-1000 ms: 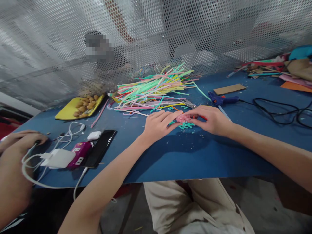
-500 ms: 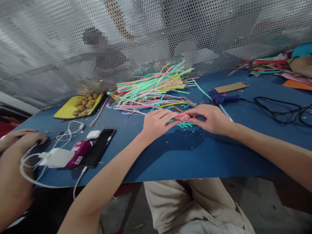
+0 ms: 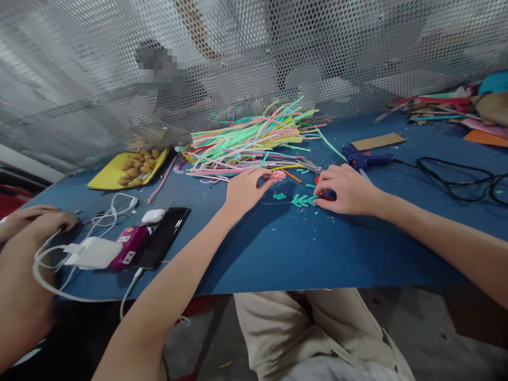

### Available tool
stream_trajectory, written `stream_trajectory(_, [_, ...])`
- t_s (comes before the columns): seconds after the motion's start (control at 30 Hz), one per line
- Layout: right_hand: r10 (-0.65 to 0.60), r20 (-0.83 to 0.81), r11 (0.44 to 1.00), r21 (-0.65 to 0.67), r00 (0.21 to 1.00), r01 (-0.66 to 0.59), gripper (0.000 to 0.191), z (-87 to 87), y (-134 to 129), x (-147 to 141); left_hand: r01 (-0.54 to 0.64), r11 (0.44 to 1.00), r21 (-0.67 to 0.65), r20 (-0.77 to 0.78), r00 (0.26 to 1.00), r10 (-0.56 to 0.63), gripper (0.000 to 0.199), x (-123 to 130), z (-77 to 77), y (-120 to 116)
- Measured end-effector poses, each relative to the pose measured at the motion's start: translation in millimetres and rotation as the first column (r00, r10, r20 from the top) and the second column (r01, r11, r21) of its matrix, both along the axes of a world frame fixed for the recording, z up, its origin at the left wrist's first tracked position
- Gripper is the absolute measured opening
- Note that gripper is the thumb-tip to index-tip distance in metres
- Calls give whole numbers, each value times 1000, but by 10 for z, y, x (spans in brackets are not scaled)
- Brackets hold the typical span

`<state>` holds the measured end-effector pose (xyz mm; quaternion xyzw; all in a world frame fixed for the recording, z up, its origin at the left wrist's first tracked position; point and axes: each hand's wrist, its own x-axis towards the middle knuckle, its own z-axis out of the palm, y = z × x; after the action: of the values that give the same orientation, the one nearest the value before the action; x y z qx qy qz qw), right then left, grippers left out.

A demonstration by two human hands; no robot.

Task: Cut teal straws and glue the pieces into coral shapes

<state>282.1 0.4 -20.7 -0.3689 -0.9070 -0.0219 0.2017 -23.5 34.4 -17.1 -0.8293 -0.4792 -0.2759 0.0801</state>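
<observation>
My left hand (image 3: 248, 189) is closed in a pinch on a small pink pipe-cleaner flower (image 3: 278, 175), raised just off the blue table. My right hand (image 3: 344, 189) rests to the right, its thumb and fingertips closed on the right end of a teal pipe-cleaner sprig (image 3: 302, 200) with leaf-like branches. Partly under that hand are scissors (image 3: 310, 165) with red handles; the blades point up and left. Short teal cuttings (image 3: 280, 196) and an orange stick (image 3: 291, 175) lie between my hands.
A big heap of coloured pipe cleaners (image 3: 250, 135) lies against the perforated metal screen (image 3: 246, 58). At right are a blue glue gun (image 3: 365, 158), its black cord and a cardboard strip (image 3: 378, 142). A phone (image 3: 169, 235), chargers and another person's hands (image 3: 43, 225) are at left.
My hands have come apart: the left has drawn the pink flower left and up, and the right has let go of it and taken the teal sprig's end.
</observation>
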Motion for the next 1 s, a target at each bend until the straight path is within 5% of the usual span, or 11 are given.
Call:
stream_trajectory(0.6, [13,-105,995,-101,994,-23,23,64,-32,-21,81,989,-124,-6,997,-82,23,-51,-28,54])
stream_trajectory(0.8, [185,-101,941,-267,978,-206,27,89,-75,-6,115,979,-171,35,993,-110,21,-54,-25,61])
stream_trajectory(1.0, [301,-71,952,-45,951,-304,24,43,-35,32,137,974,-180,26,991,-134,14,-71,-60,84])
